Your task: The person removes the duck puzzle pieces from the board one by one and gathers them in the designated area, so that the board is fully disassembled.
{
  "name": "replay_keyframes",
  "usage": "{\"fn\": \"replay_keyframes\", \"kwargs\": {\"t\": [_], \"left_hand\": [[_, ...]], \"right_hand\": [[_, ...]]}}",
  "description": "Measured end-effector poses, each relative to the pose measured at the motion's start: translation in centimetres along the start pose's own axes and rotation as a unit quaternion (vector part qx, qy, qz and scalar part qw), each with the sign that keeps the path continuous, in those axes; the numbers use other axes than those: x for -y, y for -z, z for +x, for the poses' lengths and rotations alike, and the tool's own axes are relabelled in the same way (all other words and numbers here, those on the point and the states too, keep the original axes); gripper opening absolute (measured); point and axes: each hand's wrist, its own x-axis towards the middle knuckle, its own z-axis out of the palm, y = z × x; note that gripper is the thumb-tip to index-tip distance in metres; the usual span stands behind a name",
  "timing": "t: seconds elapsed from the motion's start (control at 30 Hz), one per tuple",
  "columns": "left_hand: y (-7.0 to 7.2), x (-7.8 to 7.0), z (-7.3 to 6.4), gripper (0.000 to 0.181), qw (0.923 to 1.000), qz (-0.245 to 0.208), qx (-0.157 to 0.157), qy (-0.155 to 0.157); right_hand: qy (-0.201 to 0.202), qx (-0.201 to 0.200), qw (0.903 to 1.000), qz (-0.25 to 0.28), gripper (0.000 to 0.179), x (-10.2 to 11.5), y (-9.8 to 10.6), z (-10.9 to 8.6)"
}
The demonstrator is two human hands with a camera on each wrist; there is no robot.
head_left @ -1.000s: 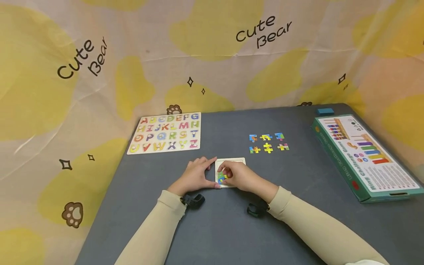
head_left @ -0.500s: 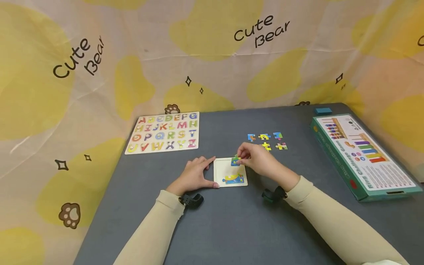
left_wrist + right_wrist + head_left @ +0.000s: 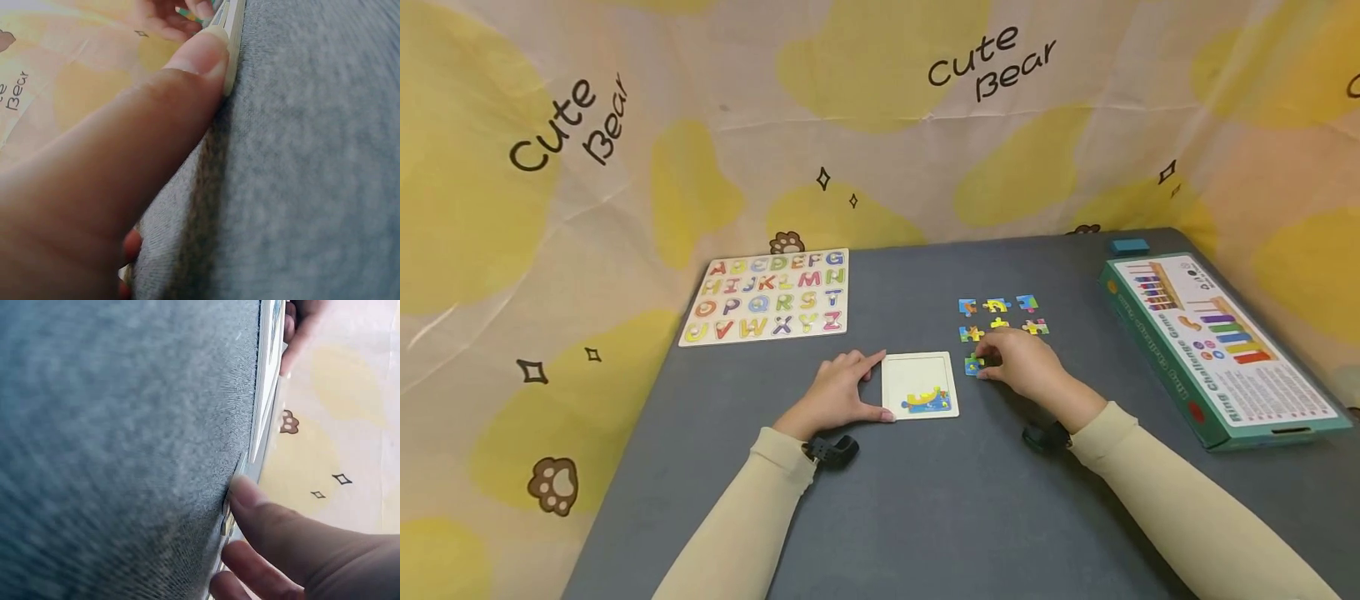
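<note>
My left hand (image 3: 838,392) rests at the left side of a small white puzzle tray (image 3: 917,371). Its thumb and straight index finger are spread and touch the tray's two left corners. Joined blue and yellow puzzle pieces (image 3: 927,401) lie in the tray's lower right part. To the right of the tray, my right hand (image 3: 1026,362) pinches a blue and green puzzle piece (image 3: 973,367) between thumb and fingers, at the tabletop. In the right wrist view the thumb (image 3: 250,494) presses on the thin piece. Several loose puzzle pieces (image 3: 997,306) lie just beyond this hand, one partly hidden by it.
An alphabet board (image 3: 767,296) lies at the back left of the grey table (image 3: 895,517). A green game box (image 3: 1225,350) is on the right, with a small blue block (image 3: 1130,247) behind it. A patterned cloth (image 3: 880,108) hangs behind the table.
My right hand has lifted a puzzle piece out of the tray and carried it right, down beside the loose pieces. The left hand stays at the tray's left corners.
</note>
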Motion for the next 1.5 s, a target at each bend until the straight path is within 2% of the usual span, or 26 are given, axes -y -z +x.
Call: {"fn": "replay_keyframes", "kwargs": {"t": [0.23,0.47,0.6,0.7,0.8,0.9,0.97,1.07,1.27,1.5], "left_hand": [[0.3,0.2,-0.1,0.107,1.0,-0.001,-0.003,0.0],[0.1,0.2,-0.3,0.107,1.0,-0.005,-0.003,-0.002],[0.1,0.1,-0.4,0.107,1.0,-0.007,-0.006,-0.004],[0.3,0.1,-0.4,0.106,1.0,-0.008,-0.005,-0.003],[0.3,0.1,-0.4,0.106,1.0,-0.006,-0.006,0.0],[0.2,0.1,-0.4,0.105,1.0,-0.002,-0.007,-0.001],[0.1,0.0,-0.3,0.105,1.0,-0.001,-0.008,-0.003],[0.1,-0.1,-0.1,0.105,1.0,-0.002,-0.007,-0.007],[0.1,-0.1,0.1,0.105,1.0,0.004,-0.005,-0.006],[0.0,0.0,0.1,0.105,0.9999,-0.001,-0.006,-0.01]], "right_hand": [[0.043,-0.005,0.999,-0.011,0.02,-0.1,-0.2,0.0],[0.048,-0.006,0.9985,-0.025,0.019,0.0,-0.2,0.1],[0.044,-0.037,0.9977,-0.034,0.022,1.8,-0.3,-0.1],[0.069,-0.051,0.9962,-0.019,0.023,4.3,-0.9,-0.2],[0.113,-0.022,0.9933,-0.007,0.025,6.6,-2.1,-0.3],[0.135,0.019,0.9904,-0.021,0.034,8.0,-3.4,-0.4],[0.134,0.032,0.9897,-0.039,0.037,8.4,-4.0,-0.5],[0.122,0.03,0.9909,-0.049,0.033,8.5,-4.6,-0.7],[0.125,0.035,0.9916,-0.008,0.02,8.3,-4.5,-0.6],[0.123,0.051,0.9908,0.023,0.025,8.3,-4.1,-0.3]]}}
